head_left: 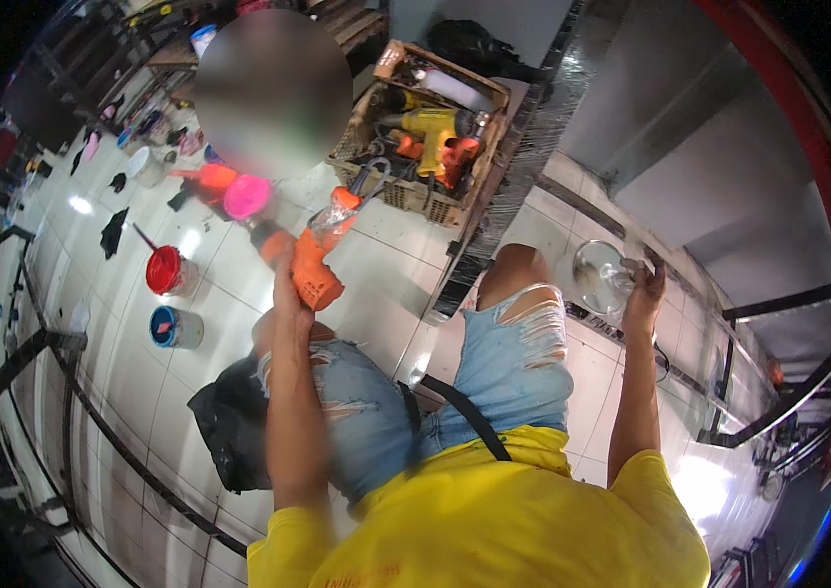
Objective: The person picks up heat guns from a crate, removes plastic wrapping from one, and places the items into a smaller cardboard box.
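Observation:
Held out in front of my left knee, my left hand (288, 284) is closed around an orange power tool (317, 279); motion blurs part of it, and its exact kind is unclear. On the other side, past my right knee, my right hand (645, 282) grips the edge of a round clear dish or lid (600, 277) with its fingers. Red paint-like contents fill a bucket (165, 270) on the floor to the left of the tool. Just nearer stands a blue-rimmed bucket (176, 327).
Ahead is a crate (415, 201) of tools, including a yellow-and-orange power tool (435, 132). A pink container (246, 197) stands left of it. A black bag (229, 421) lies beside my left leg. Dark metal frames (778, 309) stand at right. Another person is partly visible ahead.

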The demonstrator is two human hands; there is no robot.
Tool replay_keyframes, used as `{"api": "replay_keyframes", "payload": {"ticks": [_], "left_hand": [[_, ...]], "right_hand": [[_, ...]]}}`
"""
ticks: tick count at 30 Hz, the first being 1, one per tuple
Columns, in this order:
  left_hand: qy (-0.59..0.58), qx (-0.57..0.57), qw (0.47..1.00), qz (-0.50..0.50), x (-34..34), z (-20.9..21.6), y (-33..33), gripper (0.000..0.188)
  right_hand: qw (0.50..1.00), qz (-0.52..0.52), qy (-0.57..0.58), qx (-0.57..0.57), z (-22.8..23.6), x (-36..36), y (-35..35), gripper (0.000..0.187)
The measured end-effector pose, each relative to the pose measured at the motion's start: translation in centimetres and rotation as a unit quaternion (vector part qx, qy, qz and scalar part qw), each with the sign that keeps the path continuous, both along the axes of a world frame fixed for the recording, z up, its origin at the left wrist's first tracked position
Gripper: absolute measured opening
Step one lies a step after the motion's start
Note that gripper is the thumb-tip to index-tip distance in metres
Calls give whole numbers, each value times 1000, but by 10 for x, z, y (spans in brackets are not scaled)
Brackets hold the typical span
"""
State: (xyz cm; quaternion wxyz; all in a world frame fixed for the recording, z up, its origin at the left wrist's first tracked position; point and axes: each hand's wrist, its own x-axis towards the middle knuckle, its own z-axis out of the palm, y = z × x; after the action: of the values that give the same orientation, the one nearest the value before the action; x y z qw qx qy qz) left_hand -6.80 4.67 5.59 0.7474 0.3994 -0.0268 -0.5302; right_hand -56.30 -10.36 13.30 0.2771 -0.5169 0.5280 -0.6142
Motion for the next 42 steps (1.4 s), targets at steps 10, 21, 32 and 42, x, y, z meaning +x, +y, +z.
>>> {"api": "replay_keyframes", "payload": {"ticks": [10, 21, 32, 42], "left_hand": [[-5, 19, 1000, 7, -2, 0, 1, 49], [36, -16, 999, 6, -5, -1, -3, 48], [10, -6, 999, 46, -3, -4, -4, 45], [18, -5, 999, 50, 1, -2, 3, 42]], "right_hand": [[966, 3, 185, 183, -15, -17, 43, 26], [921, 240, 307, 0, 12, 97, 50, 21], [856, 393, 303, 142, -21, 281, 34, 35], [685, 508, 515, 93, -4, 205, 81, 42]]}}
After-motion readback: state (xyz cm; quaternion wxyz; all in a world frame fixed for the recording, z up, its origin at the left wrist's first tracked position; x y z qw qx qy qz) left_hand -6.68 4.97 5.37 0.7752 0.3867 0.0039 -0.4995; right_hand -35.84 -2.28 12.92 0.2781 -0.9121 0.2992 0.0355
